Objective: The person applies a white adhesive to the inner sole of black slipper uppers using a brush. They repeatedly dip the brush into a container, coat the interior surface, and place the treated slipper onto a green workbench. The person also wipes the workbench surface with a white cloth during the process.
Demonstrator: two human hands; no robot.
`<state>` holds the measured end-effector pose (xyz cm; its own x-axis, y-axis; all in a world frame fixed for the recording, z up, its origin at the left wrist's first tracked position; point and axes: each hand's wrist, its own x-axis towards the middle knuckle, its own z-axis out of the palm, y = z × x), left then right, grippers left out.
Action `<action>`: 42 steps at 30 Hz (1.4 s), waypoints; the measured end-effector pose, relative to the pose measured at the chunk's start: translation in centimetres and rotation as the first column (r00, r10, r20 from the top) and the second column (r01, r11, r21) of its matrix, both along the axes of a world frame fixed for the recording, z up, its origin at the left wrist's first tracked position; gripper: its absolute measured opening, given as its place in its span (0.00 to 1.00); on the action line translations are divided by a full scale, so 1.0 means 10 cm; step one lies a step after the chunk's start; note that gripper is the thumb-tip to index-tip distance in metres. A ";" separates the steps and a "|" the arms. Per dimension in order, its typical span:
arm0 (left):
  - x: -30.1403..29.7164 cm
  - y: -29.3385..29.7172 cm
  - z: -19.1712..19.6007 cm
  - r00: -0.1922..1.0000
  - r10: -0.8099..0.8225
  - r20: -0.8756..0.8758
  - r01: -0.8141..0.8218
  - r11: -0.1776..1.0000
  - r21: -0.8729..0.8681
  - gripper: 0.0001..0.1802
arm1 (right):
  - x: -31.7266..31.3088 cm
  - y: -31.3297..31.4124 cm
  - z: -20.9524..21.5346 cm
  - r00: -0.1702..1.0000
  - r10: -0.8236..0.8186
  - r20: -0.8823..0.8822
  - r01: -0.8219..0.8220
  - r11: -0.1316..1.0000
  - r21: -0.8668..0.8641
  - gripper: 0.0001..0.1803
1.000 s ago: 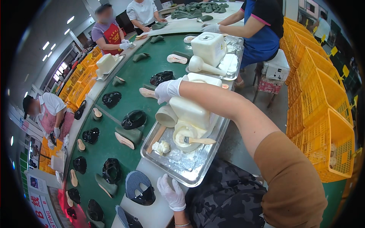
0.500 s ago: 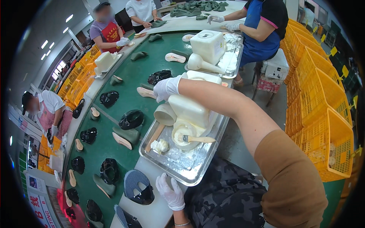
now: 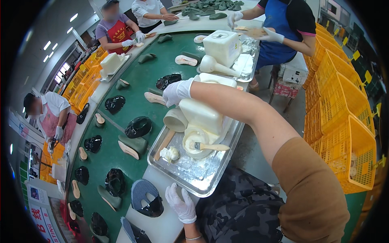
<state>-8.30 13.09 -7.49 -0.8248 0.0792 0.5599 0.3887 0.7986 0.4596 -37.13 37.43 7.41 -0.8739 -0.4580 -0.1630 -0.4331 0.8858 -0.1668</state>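
My right hand (image 3: 177,92), in a white glove, reaches across the tray to the green belt. Its bent fingers close around the end of a green shoe last with a pale insole (image 3: 154,98); some fingertips are hidden. A black glossy upper (image 3: 168,82) lies just beyond. My gloved left hand (image 3: 181,204) is held palm up, fingers apart and holding nothing, beside the tray's near edge. On the metal tray (image 3: 186,180) are a cream plastic container (image 3: 200,115), a glue cup with a wooden-handled brush (image 3: 214,147) across it, and a whitish lump (image 3: 169,154).
More black uppers (image 3: 138,127) and lasts (image 3: 132,148) line the green belt (image 3: 133,87). A grey-soled slipper (image 3: 144,195) with a black strap lies left of my left hand. Another glue tray (image 3: 256,60) stands farther off. Yellow crates (image 3: 342,154) line the right side. Several co-workers surround the belt.
The belt's pieces have shifted slightly left, including the last at my right hand. My hands have barely moved. The co-worker in blue has spread their hands around a piece; the others' hands have shifted.
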 end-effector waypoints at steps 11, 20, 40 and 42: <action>-0.01 -0.01 0.05 0.997 0.018 0.070 -0.020 0.999 0.027 0.19 | -0.17 0.03 -0.15 0.993 0.035 -0.112 -0.048 0.992 -0.118 0.18; 0.00 -0.06 -0.01 0.999 0.043 0.028 -0.045 0.994 0.095 0.18 | -0.01 0.00 -0.03 0.995 -0.015 0.103 0.036 0.978 -0.206 0.15; 0.28 0.08 0.05 0.993 0.004 0.115 -0.010 0.999 0.053 0.15 | -0.09 0.08 -0.05 0.995 0.044 -0.091 -0.044 0.999 -0.003 0.21; 0.20 0.02 0.10 0.987 -0.050 0.156 0.048 0.999 0.018 0.16 | -0.04 0.10 -0.04 0.998 0.025 -0.052 -0.022 0.998 0.054 0.19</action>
<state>-6.31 13.28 -6.51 -0.8974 0.1149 0.4261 0.3500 0.7733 0.5286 -37.54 38.41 6.99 -0.8710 -0.4704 -0.1417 -0.4609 0.8822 -0.0962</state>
